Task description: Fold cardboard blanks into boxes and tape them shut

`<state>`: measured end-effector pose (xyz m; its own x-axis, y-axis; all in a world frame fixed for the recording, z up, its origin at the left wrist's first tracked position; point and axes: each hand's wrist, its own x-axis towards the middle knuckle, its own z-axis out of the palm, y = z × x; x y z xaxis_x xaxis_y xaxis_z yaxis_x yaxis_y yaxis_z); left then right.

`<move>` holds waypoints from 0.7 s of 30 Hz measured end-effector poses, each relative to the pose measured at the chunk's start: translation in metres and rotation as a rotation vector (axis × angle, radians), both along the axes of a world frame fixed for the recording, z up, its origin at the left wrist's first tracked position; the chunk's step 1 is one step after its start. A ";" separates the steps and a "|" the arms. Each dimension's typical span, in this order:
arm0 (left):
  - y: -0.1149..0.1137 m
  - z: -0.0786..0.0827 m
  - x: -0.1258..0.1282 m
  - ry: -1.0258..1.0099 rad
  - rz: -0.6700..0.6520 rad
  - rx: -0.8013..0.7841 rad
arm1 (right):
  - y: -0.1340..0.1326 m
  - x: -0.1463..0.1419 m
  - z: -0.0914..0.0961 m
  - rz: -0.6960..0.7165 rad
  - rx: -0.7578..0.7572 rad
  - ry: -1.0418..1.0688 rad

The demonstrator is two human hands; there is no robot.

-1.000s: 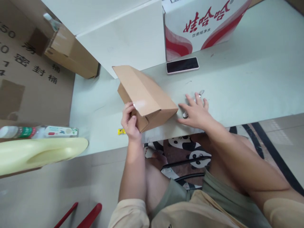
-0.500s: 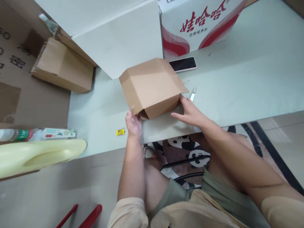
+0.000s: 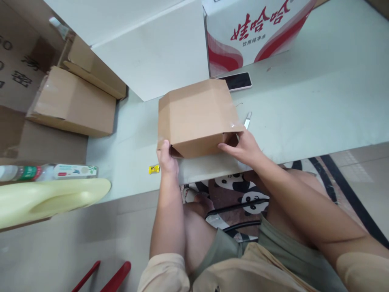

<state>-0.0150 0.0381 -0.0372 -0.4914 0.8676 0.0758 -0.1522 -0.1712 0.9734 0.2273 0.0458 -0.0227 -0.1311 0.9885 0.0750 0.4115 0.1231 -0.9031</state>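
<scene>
Across the pale green table [image 3: 306, 105], a white box [image 3: 158, 61] and a red-and-white carton [image 3: 258, 40] stand at the back, a phone [image 3: 240, 81] lies partly behind the brown cardboard box [image 3: 202, 113], and a yellow packet [image 3: 154, 169] rests near the front edge. Both hands grip that cardboard box at its near corners, the left hand [image 3: 168, 160] with its thumb on top, the right hand [image 3: 245, 149] with its thumb against the front, other fingers mostly hidden. The left forearm points nearly straight forward; the right slants inward.
</scene>
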 end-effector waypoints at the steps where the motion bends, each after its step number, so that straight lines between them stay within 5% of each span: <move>1: 0.000 0.002 0.001 0.000 0.000 -0.007 | 0.000 0.000 0.000 -0.042 0.013 0.004; 5: 0.001 0.009 0.003 0.026 0.003 -0.022 | -0.001 0.000 0.000 -0.181 0.084 0.012; 13: 0.003 0.011 -0.007 0.180 0.070 -0.021 | -0.001 0.001 -0.001 -0.225 0.120 0.087; 21: -0.003 0.014 -0.011 0.234 0.099 0.018 | 0.002 0.005 0.000 -0.304 0.164 0.359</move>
<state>-0.0258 0.0350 -0.0230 -0.5408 0.8139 0.2125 0.0954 -0.1916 0.9768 0.2322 0.0473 -0.0226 0.2235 0.9494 0.2205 0.1169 0.1985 -0.9731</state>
